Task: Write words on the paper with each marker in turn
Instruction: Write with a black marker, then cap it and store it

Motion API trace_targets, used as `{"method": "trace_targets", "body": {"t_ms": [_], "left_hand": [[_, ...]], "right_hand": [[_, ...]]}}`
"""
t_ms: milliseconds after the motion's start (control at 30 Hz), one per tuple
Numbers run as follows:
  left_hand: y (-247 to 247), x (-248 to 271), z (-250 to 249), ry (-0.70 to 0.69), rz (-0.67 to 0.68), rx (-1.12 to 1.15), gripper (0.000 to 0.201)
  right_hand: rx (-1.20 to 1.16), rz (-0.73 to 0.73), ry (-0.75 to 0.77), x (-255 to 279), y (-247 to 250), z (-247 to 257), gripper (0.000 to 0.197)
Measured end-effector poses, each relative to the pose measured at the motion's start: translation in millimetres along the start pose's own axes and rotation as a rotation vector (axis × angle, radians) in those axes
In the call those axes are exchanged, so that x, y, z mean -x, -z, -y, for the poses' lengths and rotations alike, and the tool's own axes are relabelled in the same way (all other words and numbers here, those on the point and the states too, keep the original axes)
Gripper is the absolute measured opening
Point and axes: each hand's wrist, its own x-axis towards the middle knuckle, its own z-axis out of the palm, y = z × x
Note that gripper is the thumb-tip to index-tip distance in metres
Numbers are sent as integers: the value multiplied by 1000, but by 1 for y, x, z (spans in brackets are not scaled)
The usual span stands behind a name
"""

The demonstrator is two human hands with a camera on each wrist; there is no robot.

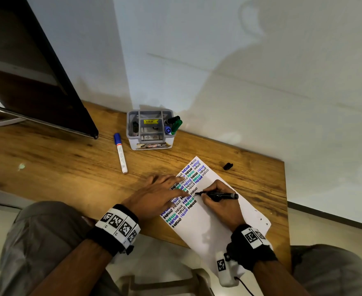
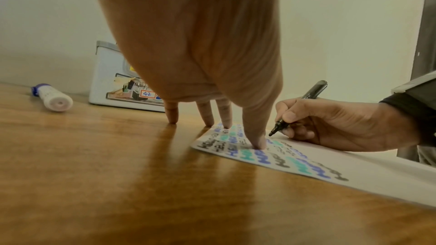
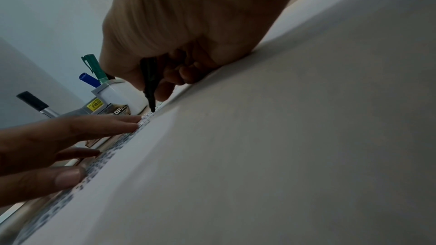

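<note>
I am gripping the black marker [image 1: 222,196] in my right hand [image 1: 220,208], its tip pointing at my left hand [image 1: 158,194], which is pressing flat-fingered on the paper [image 1: 207,227].
</note>
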Motion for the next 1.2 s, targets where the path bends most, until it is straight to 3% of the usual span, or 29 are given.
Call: {"method": "trace_targets", "body": {"t_ms": [867,1200], "left_hand": [[2,0,-2,5,9,8,52],[3,1,-2,6,12,12,52]], "right_hand": [[20,-63,25,0,1,4,11],[17,-80,6,0,0,7,21]]}}
